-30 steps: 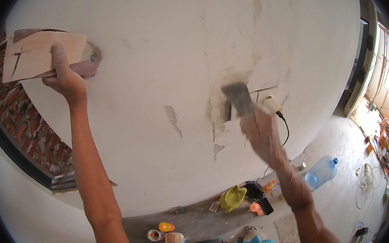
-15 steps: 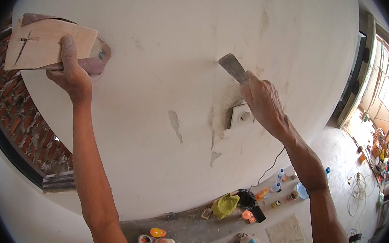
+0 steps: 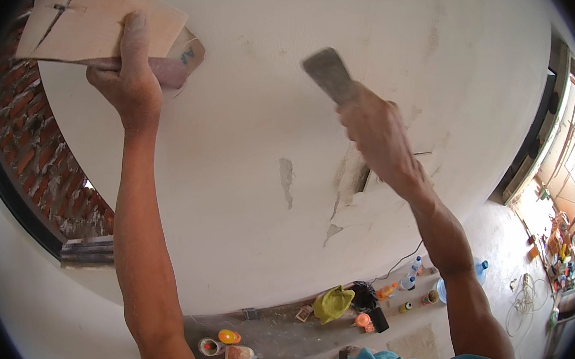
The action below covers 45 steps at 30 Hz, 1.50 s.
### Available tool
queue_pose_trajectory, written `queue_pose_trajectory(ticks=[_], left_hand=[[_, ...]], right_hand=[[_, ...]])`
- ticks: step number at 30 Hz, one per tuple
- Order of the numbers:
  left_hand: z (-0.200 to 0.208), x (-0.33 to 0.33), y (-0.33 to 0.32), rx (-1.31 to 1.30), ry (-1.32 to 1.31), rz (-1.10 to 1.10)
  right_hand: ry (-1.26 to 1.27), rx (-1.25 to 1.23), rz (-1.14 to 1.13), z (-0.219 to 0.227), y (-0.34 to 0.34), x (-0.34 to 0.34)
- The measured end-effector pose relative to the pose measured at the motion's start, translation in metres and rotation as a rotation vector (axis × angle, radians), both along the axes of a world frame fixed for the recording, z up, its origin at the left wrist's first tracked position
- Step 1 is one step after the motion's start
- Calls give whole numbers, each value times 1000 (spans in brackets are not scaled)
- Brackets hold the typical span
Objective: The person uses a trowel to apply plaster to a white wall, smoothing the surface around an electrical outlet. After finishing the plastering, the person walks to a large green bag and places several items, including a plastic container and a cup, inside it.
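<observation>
Your left hand (image 3: 130, 90) grasps a wooden board (image 3: 97, 29) and blue-lettered sandpaper (image 3: 171, 72); your right hand (image 3: 380, 132) clenches a putty knife (image 3: 328, 73), shifted left.

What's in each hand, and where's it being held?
The left hand holds a wooden board and sandpaper by their lower edge; the right hand holds a putty knife by its handle end.

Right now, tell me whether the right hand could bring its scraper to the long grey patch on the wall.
Likely yes: the right hand holds the scraper above and right of the patch, only wall shows between, and the left arm is clear.
</observation>
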<state>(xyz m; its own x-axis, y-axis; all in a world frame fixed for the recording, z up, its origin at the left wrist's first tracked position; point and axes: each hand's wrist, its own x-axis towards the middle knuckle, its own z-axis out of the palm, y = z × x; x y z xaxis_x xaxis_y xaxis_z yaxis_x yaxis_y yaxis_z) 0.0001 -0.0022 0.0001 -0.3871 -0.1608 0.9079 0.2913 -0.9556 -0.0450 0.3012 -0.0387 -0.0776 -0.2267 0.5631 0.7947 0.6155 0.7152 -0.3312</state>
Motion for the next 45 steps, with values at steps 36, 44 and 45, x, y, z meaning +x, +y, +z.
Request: queue_pose_trajectory(ticks=[36, 44, 45], left_hand=[[-1, -4, 13, -2, -89, 109], [-4, -11, 9, -51, -105, 140], [-1, -15, 13, -22, -81, 129]], right_hand=[[-492, 256, -644, 26, -15, 83], [-440, 117, -600, 37, -27, 78], [-484, 189, -618, 37, -25, 79]])
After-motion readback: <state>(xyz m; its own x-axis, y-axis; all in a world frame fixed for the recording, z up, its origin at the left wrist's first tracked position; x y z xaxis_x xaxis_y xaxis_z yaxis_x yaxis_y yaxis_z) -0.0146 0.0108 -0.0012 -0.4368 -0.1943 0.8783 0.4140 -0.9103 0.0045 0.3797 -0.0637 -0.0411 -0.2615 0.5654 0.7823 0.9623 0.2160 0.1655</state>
